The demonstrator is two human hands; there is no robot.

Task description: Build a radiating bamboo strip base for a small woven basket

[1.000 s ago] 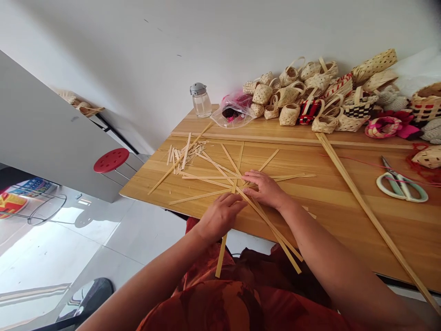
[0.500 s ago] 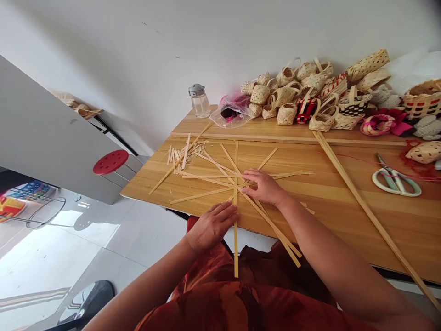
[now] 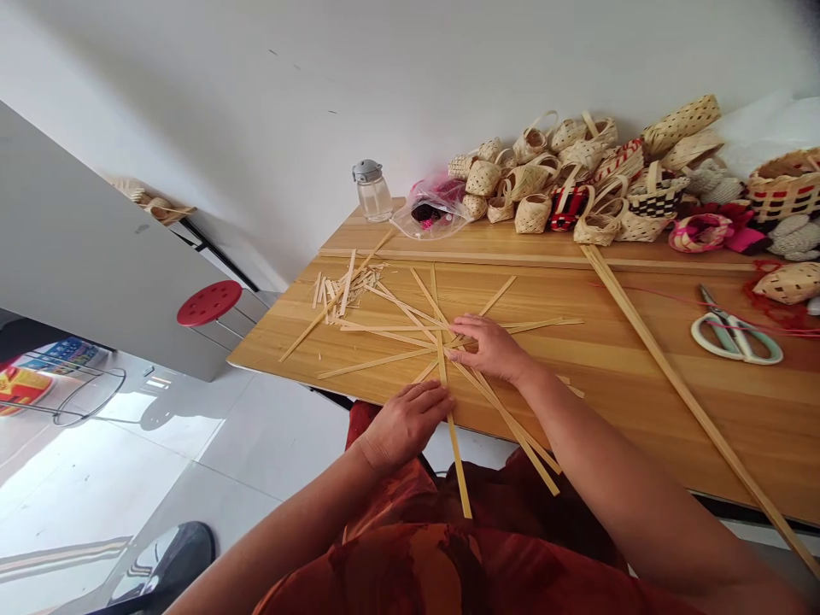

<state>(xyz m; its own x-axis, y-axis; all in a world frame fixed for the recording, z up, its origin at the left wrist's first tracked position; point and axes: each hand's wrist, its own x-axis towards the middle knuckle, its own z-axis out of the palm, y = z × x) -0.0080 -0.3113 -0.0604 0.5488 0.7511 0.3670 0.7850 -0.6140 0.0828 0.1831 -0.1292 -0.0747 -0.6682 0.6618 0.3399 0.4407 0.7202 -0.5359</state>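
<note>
Flat bamboo strips cross in a star shape on the wooden table (image 3: 544, 393). Over the crossing lies my right hand (image 3: 492, 348), its bent fingers and thumb holding the strips down there. Nearer the table's front edge, my left hand (image 3: 410, 420) has its fingers together on one bamboo strip (image 3: 459, 465). That strip runs through the crossing and its near end sticks out past the edge, above my lap. Two more strip ends (image 3: 541, 461) overhang the edge to the right. My left fingertips partly hide the strip.
Short strip offcuts (image 3: 349, 286) lie at the left. Behind stand a water bottle (image 3: 373, 192), a plastic bag (image 3: 430, 209) and several small woven baskets (image 3: 533, 212). Scissors (image 3: 736, 337) and a long strip bundle (image 3: 672, 376) lie at the right. A red stool (image 3: 209, 303) stands beyond the table.
My left hand has shifted slightly right. The strip under it has turned, its near end swinging right and its far end a little left. My right hand has stayed on the crossing.
</note>
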